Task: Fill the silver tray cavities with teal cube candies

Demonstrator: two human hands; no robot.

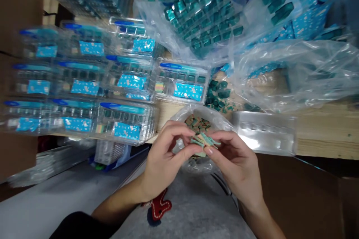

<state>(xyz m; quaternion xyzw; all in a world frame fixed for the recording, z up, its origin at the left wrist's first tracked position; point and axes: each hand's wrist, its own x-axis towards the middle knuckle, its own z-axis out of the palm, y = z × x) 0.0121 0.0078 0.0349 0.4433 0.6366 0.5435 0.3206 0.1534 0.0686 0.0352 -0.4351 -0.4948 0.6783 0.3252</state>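
Note:
Several small thin green and tan pieces [204,140] are pinched between my two hands. My left hand [171,153] grips them from the left with thumb and forefinger, and my right hand [235,157] grips them from the right. Some of the pieces fan out between the fingertips. Just below and behind them is a clear plastic bag [179,112] with its mouth wide, holding many similar loose pieces [196,121]. My fingers partly cover the bag.
Stacked clear trays [127,119] with blue pens and blue patterned packets fill the left. A clear tray [265,132] lies at right on the wooden table [322,127]. Dark green pieces [220,91] lie loose behind, near a big bag of teal pieces [196,15].

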